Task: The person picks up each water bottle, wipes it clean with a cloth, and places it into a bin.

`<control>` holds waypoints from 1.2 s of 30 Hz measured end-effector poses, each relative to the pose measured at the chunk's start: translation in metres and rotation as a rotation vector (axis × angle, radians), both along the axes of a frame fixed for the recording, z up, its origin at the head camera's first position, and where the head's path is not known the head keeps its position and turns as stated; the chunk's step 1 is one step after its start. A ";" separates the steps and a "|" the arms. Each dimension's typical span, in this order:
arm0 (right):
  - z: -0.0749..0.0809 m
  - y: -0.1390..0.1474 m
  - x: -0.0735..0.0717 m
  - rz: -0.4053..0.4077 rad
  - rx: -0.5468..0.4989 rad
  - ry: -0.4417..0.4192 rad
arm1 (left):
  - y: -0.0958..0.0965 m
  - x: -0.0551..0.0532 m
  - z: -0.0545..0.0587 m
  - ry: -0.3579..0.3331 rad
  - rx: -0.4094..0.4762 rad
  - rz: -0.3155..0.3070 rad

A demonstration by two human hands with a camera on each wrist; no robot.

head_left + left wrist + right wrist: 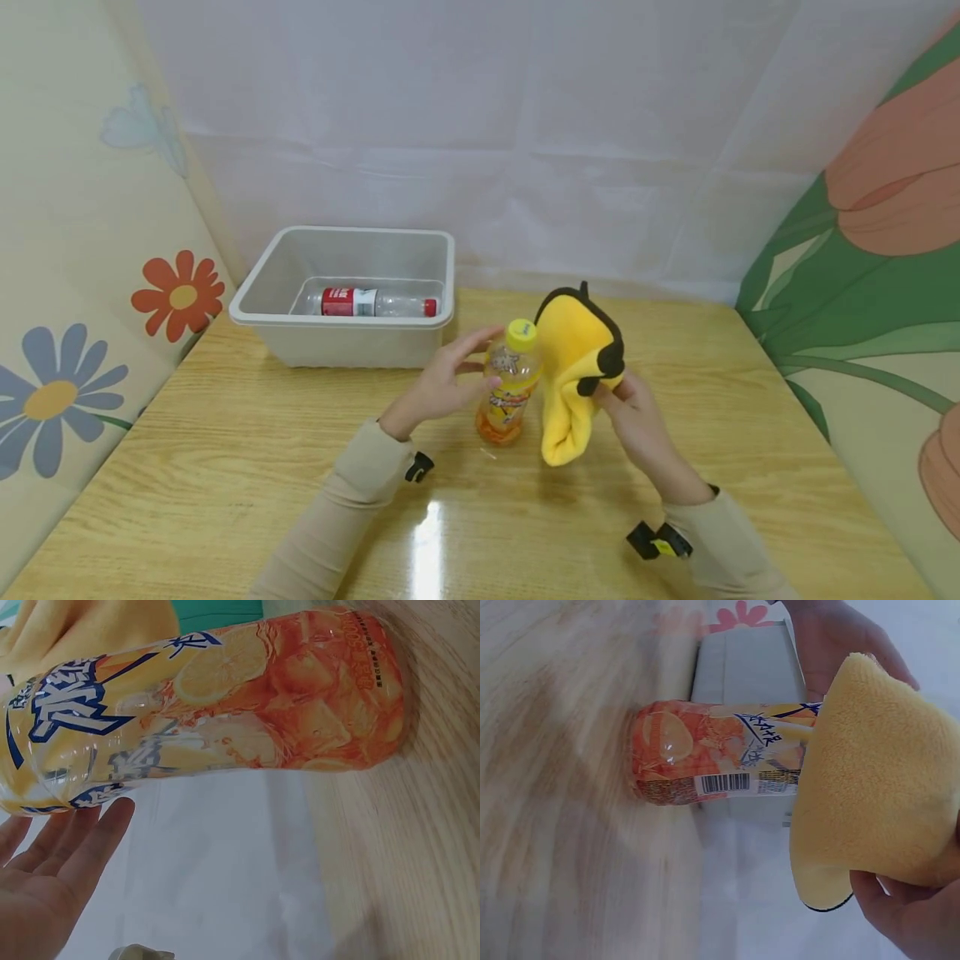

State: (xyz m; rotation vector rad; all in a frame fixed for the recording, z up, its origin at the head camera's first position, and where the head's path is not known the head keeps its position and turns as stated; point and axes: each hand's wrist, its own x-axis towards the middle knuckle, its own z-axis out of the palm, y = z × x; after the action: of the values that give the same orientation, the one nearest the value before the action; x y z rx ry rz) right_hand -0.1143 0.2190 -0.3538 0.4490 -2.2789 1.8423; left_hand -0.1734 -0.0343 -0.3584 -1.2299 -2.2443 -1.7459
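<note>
A drink bottle (507,392) with a yellow cap and orange-and-yellow label stands upright on the table. My left hand (448,379) is at its left side, thumb by the label and fingers reaching toward the far side near the neck. In the left wrist view the fingers (105,832) look mostly straight beside the bottle (247,697). On the other side, my right hand (633,421) pinches a yellow cloth (573,358) with dark edging, which hangs folded. From the right wrist, the cloth (885,772) hides the upper part of the bottle (712,754).
A light grey plastic bin (345,346) stands at the back left, and a clear bottle with a red cap (378,303) lies inside. The wooden table (247,467) meets a white curtain (517,150) at the back and flower-painted panels on both sides.
</note>
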 end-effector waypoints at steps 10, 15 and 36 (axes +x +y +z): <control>0.007 -0.005 0.000 0.023 -0.056 0.080 | 0.007 0.001 -0.003 0.058 -0.027 0.105; 0.012 -0.010 0.001 0.025 -0.043 0.126 | 0.008 0.003 -0.002 0.071 -0.024 0.136; 0.003 -0.024 -0.013 0.016 0.013 0.021 | 0.009 0.004 -0.001 0.030 -0.019 0.146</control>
State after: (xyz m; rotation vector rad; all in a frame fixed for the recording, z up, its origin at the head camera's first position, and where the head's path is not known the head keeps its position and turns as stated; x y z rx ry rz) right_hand -0.1272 0.1949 -0.3506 0.4875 -2.2815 1.8219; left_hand -0.1690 -0.0256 -0.3597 -1.0585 -2.2756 -1.6472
